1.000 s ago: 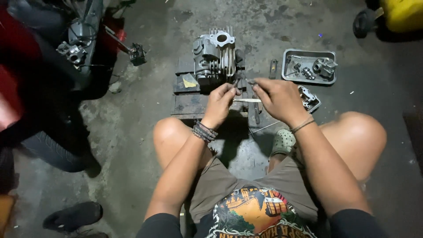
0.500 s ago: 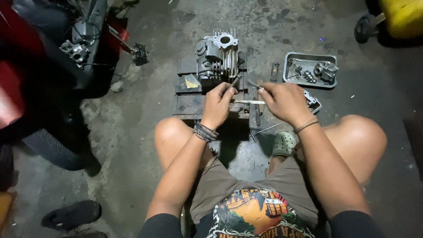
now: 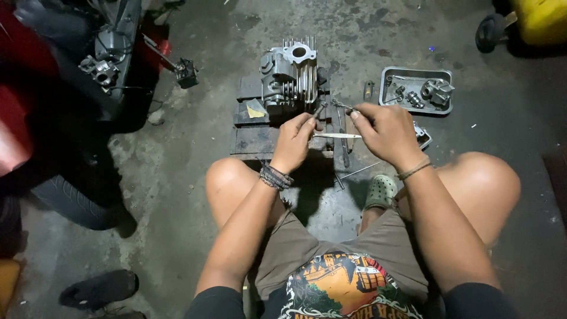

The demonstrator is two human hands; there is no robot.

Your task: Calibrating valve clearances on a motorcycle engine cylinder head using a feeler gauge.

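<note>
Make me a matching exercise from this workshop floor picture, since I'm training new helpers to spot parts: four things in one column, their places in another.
Things:
1. finned engine cylinder
2. metal parts tray
3. thin metal rod
4. yellow container

Places:
A. top right corner of the view
B. held between the left hand and the right hand
C. on the floor, right of the cylinder
D. on dark blocks just beyond the hands

Pairs: 1-D, 2-C, 3-B, 4-A
</note>
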